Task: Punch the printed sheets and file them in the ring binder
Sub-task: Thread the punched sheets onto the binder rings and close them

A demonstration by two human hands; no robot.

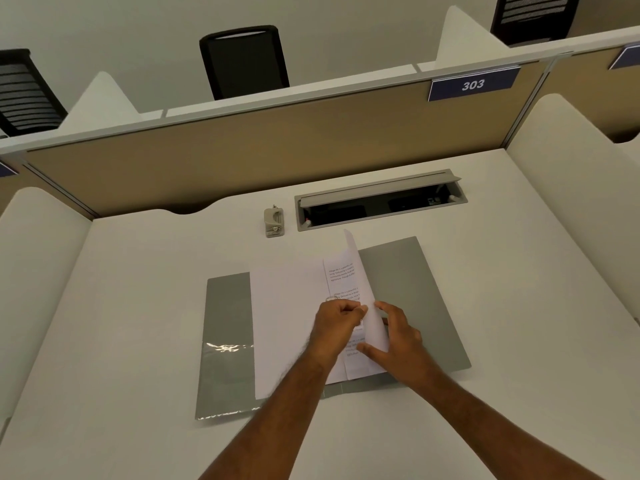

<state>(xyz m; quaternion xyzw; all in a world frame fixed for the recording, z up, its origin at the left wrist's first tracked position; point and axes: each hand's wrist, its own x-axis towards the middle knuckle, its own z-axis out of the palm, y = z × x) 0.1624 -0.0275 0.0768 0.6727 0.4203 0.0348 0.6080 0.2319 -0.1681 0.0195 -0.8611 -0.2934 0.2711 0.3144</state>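
A grey ring binder [408, 292] lies open flat on the white desk. White sheets [287, 317] lie face down on its left half. One printed sheet [360, 271] stands on edge over the spine, near a metal ring [331, 298]. My left hand [337, 327] pinches the sheet's edge at the spine. My right hand [398, 337] holds the same sheet from the right side, fingers spread along it. A small grey hole punch [274, 221] stands farther back on the desk, apart from both hands.
An open cable tray [381, 202] is set into the desk behind the binder. Beige partition walls [242, 150] close the desk at the back and white ones at the sides. Black chairs [244, 62] stand beyond the partition.
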